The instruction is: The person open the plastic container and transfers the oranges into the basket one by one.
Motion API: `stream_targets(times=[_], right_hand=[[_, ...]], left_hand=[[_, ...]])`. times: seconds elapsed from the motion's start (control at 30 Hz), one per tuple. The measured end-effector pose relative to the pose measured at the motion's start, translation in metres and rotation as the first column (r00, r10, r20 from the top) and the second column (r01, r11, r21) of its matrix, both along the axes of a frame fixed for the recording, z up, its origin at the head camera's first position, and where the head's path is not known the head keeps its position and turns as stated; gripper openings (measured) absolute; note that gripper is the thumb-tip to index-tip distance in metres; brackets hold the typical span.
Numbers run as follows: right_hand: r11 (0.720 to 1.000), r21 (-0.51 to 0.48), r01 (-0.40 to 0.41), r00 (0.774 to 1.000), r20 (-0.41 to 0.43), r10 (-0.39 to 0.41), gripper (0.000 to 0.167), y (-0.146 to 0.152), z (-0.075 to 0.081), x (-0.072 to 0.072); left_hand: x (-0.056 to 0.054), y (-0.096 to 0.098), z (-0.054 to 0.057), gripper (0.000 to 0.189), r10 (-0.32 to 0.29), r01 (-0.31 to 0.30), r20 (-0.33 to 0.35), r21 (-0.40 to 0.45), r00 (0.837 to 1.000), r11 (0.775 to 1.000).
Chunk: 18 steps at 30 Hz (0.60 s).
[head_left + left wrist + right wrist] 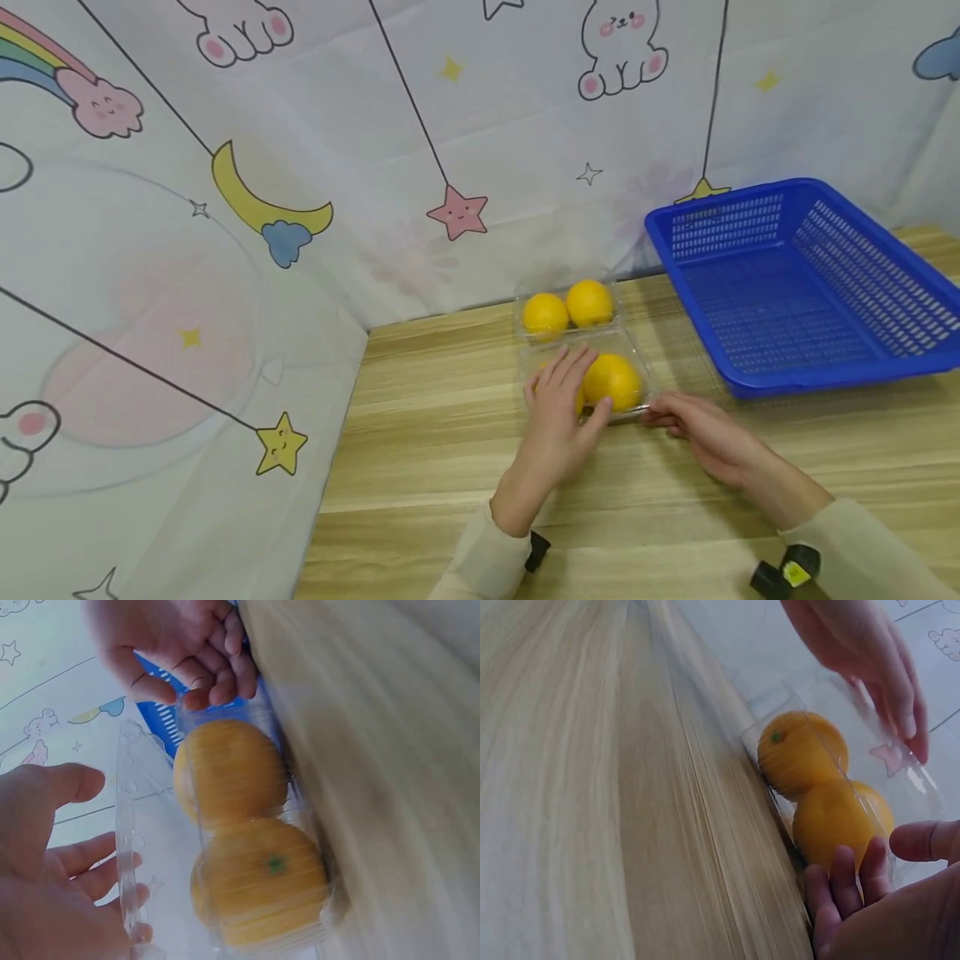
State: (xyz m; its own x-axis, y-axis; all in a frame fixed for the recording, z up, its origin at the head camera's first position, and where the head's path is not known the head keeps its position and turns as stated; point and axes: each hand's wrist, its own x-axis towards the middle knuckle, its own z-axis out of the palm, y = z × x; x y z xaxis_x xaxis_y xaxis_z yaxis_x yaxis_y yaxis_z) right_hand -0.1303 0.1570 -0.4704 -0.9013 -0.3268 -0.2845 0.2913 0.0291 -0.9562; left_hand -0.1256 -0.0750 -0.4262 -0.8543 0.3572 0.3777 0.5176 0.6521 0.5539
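Two oranges (pixel 613 383) sit side by side in a clear plastic box (pixel 637 350), partly covered by my left hand (pixel 558 408) in the head view. Fingers (pixel 94 859) of that hand lie behind the box's raised clear flap (pixel 161 847) in the left wrist view, with the thumb apart from it. At the box's near right corner is my right hand (pixel 708 433), its bent fingertips against the plastic. Thumb and fingers of the right hand (pixel 885 900) stand slightly apart in the right wrist view. Behind lies a clear box section holding two more oranges (pixel 567 308).
A blue plastic basket (pixel 806 287) stands at the right, close to the boxes. The wooden table (pixel 427 442) meets a printed white cloth (pixel 337 133) at the back and left. Black devices (pixel 786 572) are strapped at the wrists.
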Motion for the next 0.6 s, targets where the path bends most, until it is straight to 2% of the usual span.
stream_targets(times=[0.13,0.3,0.37,0.43,0.53,0.6], right_hand=[[1.0,0.018,-0.017,1.0,-0.003,0.017,0.027,0.0,0.001,-0.001],[1.0,0.013,-0.017,1.0,0.0,0.017,0.025,-0.001,0.001,-0.002],[1.0,0.017,-0.02,1.0,0.002,0.02,0.024,-0.001,0.001,-0.002],[1.0,0.021,-0.021,1.0,0.006,0.021,0.024,-0.001,0.0,-0.001],[0.999,0.03,-0.025,1.0,0.011,0.024,0.025,0.0,0.0,-0.001],[0.999,0.033,-0.023,1.0,0.012,0.023,0.025,0.0,0.001,0.0]], left_hand=[[-0.004,-0.005,0.006,0.058,0.051,-0.04,-0.08,0.131,0.996,0.991],[-0.01,-0.017,0.013,0.07,0.171,-0.137,-0.125,0.244,0.977,0.96],[-0.012,-0.022,0.015,0.075,0.212,-0.174,-0.111,0.282,0.971,0.944],[-0.013,-0.027,0.016,0.083,0.229,-0.196,-0.072,0.31,0.971,0.93],[-0.011,-0.033,0.016,0.095,0.213,-0.207,0.017,0.326,0.977,0.922],[-0.01,-0.037,0.013,0.1,0.194,-0.206,0.07,0.309,0.979,0.928]])
